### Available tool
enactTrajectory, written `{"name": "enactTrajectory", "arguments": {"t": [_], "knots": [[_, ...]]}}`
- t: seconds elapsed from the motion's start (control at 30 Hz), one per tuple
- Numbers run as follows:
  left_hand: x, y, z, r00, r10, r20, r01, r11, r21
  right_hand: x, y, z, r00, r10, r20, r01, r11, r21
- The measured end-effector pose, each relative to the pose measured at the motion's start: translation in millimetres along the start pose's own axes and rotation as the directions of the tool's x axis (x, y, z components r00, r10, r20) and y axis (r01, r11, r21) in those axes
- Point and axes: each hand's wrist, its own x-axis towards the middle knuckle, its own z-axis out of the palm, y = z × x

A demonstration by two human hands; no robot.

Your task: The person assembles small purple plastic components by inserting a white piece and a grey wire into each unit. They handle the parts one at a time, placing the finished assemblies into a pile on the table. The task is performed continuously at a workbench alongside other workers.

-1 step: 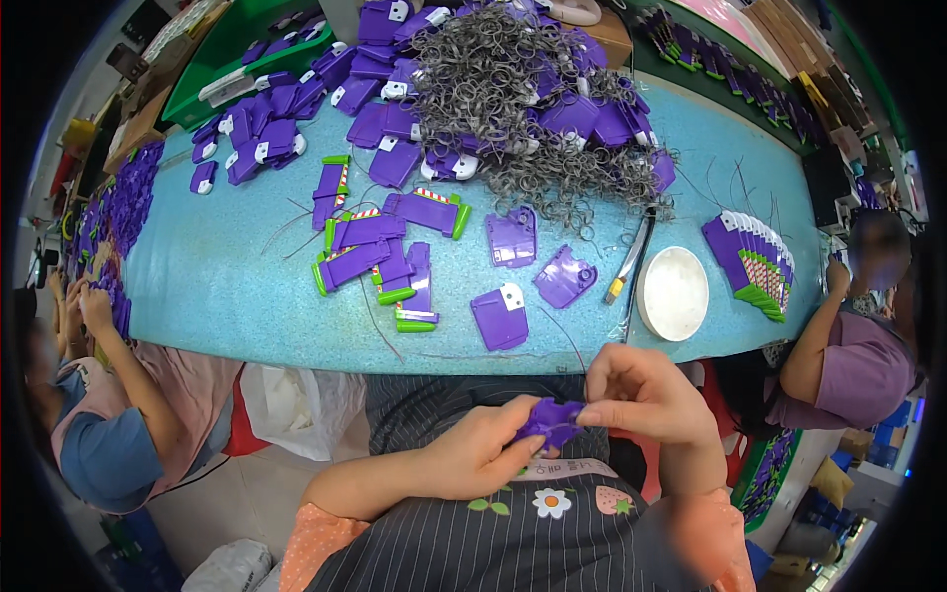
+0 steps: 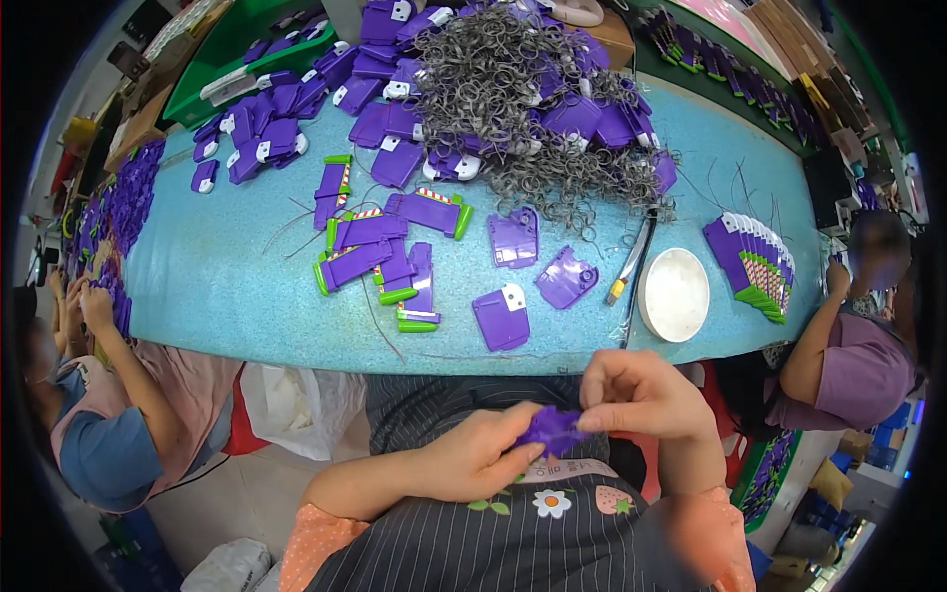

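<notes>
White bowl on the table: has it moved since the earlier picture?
No. The white bowl shows no visible shift left, right, nearer or farther, judged against the near edge of the blue table.

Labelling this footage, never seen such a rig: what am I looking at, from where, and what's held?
No robot here: a person works with two bare hands. A wide fisheye camera on their head looks down, so straight edges bend; picture left is the person's left. The left hand holds a purple plastic piece over the lap; the right hand has its fingers at its edge, contact unclear. On the blue table lie purple parts, purple-and-green pieces, a heap of dark curls and a white dish.
</notes>
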Motion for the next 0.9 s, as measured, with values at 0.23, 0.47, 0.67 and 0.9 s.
{"name": "enactTrajectory", "arguments": {"t": [0.23, 0.47, 0.67, 0.9], "knots": [[-44, -19, 1, 0.953, 0.116, -0.279, -0.27, 0.743, -0.612, 62, 7, 17, 0.909, -0.375, -0.183, 0.171, 0.735, -0.656], [-40, -31, 6, 0.919, -0.264, -0.291, -0.026, 0.697, -0.716, 52, 35, 20, 0.719, -0.626, -0.303, 0.057, 0.487, -0.871], [-27, -36, 15, 0.95, -0.184, -0.25, -0.033, 0.741, -0.671, 16, 41, 38, 0.87, -0.378, -0.315, 0.35, 0.925, -0.145], [-23, -22, 19, 0.962, -0.199, -0.187, 0.039, 0.778, -0.627, 30, 52, 40, 0.948, -0.201, -0.246, 0.201, 0.979, -0.026]]}}
